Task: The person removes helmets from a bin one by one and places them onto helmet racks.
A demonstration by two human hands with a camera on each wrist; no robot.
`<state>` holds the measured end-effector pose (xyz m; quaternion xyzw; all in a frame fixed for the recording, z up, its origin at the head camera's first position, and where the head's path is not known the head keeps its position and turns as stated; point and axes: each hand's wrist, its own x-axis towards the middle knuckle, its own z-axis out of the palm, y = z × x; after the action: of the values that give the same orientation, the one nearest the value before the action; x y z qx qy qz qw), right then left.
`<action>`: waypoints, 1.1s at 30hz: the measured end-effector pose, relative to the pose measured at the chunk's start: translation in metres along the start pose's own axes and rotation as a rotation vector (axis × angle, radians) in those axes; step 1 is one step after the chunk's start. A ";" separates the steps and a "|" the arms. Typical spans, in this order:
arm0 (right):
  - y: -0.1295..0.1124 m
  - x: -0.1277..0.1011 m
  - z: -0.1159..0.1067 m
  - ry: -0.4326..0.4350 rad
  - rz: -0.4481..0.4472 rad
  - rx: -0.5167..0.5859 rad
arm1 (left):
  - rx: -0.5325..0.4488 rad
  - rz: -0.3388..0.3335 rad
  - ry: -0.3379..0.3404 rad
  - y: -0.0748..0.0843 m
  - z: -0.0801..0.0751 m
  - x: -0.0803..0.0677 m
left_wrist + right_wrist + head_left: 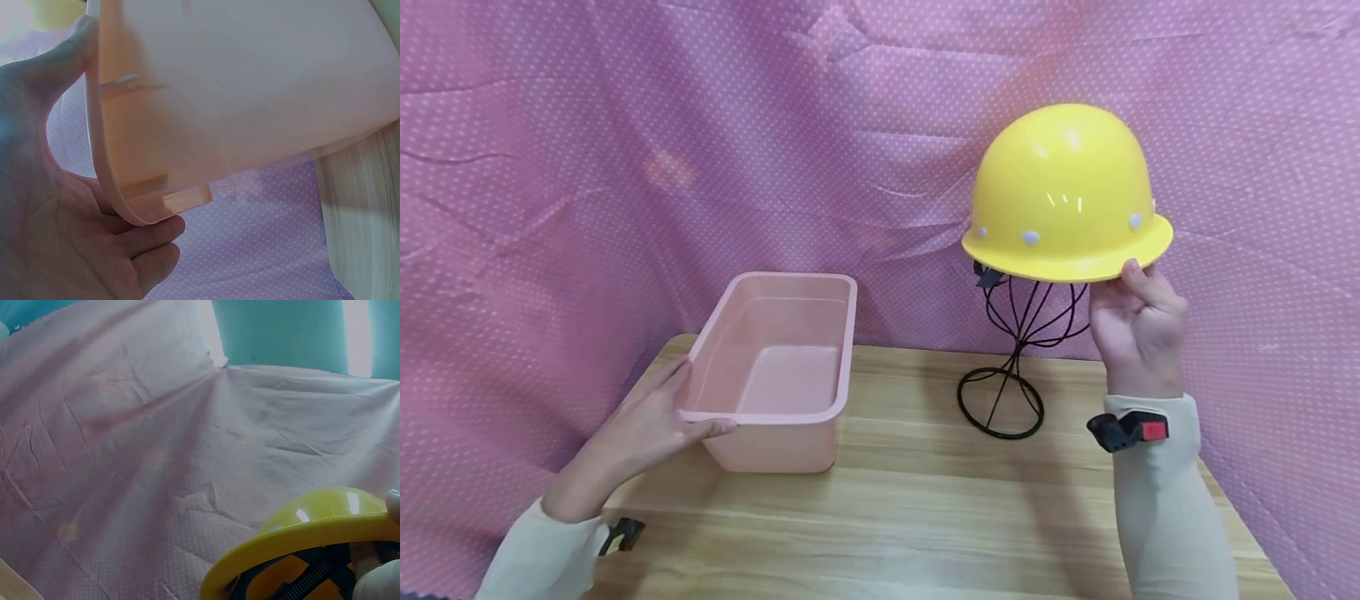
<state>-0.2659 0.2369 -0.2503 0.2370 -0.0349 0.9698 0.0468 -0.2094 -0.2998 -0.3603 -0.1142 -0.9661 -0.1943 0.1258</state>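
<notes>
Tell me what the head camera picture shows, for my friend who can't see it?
A person's right hand holds the brim of a yellow hard hat sitting on a black wire stand. Their left hand grips an empty pink tub on a wooden table.

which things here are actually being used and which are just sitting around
In use:
- yellow hard hat, right hand gripping its brim
- pink tub, left hand holding its rim
- black wire stand, under the hard hat

Just there:
- wooden table
- pink dotted cloth behind
</notes>
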 end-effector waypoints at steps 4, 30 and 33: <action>-0.005 -0.007 -0.012 -0.015 -0.005 -0.013 | -0.001 0.000 -0.009 -0.001 0.000 0.000; 0.008 -0.057 -0.071 -0.023 0.085 -0.196 | 0.018 0.043 0.004 0.002 -0.002 -0.001; 0.009 -0.060 -0.073 -0.010 0.090 -0.216 | 0.015 0.030 0.007 0.002 -0.003 -0.002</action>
<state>-0.2477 0.2301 -0.3434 0.2335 -0.1500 0.9603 0.0281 -0.2067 -0.2994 -0.3575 -0.1273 -0.9652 -0.1857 0.1328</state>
